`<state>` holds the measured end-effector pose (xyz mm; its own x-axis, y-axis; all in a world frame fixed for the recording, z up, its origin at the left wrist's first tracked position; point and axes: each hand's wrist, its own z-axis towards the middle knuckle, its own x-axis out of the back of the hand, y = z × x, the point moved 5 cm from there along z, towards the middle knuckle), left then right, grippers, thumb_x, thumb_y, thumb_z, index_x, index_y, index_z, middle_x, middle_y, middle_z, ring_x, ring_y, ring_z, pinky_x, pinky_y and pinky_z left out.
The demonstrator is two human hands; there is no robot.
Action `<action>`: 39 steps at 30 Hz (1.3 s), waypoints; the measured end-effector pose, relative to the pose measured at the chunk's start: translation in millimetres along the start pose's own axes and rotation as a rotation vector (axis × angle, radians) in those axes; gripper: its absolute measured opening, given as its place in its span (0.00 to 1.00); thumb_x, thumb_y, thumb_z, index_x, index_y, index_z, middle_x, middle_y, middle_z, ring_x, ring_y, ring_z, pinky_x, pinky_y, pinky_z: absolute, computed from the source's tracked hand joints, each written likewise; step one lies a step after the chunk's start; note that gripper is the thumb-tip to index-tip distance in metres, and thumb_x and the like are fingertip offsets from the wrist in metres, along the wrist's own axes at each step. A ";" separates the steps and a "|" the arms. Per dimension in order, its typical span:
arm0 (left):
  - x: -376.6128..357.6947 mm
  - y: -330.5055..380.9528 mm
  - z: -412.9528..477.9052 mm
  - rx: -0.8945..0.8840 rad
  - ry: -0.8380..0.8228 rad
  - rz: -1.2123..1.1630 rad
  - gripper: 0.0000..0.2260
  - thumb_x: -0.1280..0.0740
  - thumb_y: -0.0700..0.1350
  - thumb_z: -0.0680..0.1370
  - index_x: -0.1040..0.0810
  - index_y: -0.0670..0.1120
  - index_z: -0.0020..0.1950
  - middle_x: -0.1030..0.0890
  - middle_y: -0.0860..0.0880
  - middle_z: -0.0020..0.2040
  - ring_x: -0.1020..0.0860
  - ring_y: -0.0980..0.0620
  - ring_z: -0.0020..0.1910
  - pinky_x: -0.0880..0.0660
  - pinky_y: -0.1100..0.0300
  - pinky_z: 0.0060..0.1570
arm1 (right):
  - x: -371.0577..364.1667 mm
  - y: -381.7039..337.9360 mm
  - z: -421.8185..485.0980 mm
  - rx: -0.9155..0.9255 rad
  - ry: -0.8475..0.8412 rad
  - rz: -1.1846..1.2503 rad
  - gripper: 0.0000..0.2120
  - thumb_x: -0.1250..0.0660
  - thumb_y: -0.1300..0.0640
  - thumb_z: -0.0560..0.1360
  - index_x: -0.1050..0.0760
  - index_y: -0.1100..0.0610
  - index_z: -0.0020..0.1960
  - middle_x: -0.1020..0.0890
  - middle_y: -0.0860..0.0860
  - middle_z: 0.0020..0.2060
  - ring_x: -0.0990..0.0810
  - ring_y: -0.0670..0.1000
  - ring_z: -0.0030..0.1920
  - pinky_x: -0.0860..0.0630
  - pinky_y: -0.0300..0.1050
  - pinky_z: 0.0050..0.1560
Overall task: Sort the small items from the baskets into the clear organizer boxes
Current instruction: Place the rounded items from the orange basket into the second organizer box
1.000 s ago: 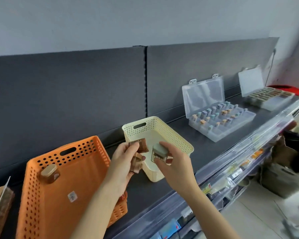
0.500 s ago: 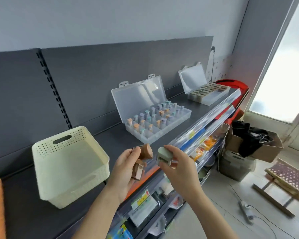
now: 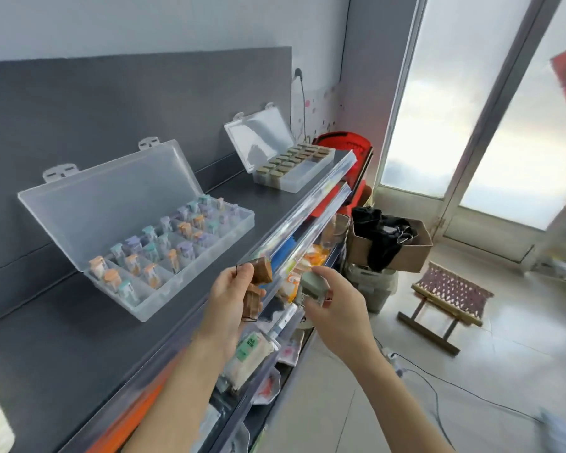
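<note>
Left hand [image 3: 231, 305] pinches one brown item [image 3: 262, 271] at its fingertips, another lower against the palm. Right hand [image 3: 337, 312] grips a grey item [image 3: 311, 285] in curled fingers.

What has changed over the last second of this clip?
The hands drew away from the cream basket and moved right along the shelf, to the near organizer box's right end; the orange basket is out of view. Unchanged: left hand holds the brown pieces, right hand pinches the green-topped piece; the far box stays open too.

Clear glossy plastic organizer box [image 3: 151, 230] on matt dark shelf [image 3: 62, 348].
</note>
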<state>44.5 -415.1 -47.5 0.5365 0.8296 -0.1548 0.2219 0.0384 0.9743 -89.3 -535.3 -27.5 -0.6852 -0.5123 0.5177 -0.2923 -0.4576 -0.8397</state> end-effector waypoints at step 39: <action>-167.8 40.8 396.8 -0.086 0.456 -0.147 0.10 0.35 0.49 0.79 0.24 0.43 0.53 0.20 0.46 0.39 0.24 0.53 0.35 0.26 0.56 0.37 | -3.1 84.9 501.7 0.273 -0.401 -0.050 0.23 0.33 0.59 0.74 0.31 0.47 0.68 0.22 0.45 0.54 0.22 0.46 0.48 0.26 0.33 0.47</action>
<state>286.6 -773.8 -46.6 0.0886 0.9707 -0.2234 0.1906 0.2036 0.9603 222.7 -937.2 -18.3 -0.3479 -0.7000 0.6237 -0.0958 -0.6352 -0.7664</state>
